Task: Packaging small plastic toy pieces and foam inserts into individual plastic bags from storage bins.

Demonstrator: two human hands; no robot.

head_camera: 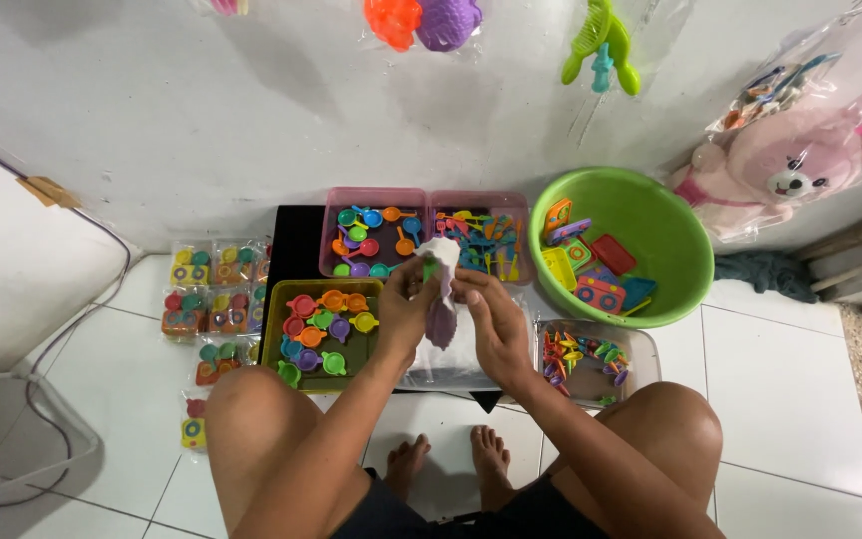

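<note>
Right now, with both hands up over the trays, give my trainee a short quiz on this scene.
1. True or false: the green basin sits on the person's right.
2. What do the left hand and right hand hold between them?
A. a clear bag with a purple toy in it
B. a pink plush
C. a green comb
3. Fill in: the small tray of mixed pieces by the right knee is ____ (clear or yellow).

Key: 1 true. 2 A, the bag is pinched by both hands above the trays. 3 clear; the yellow tray lies by the left knee.
</note>
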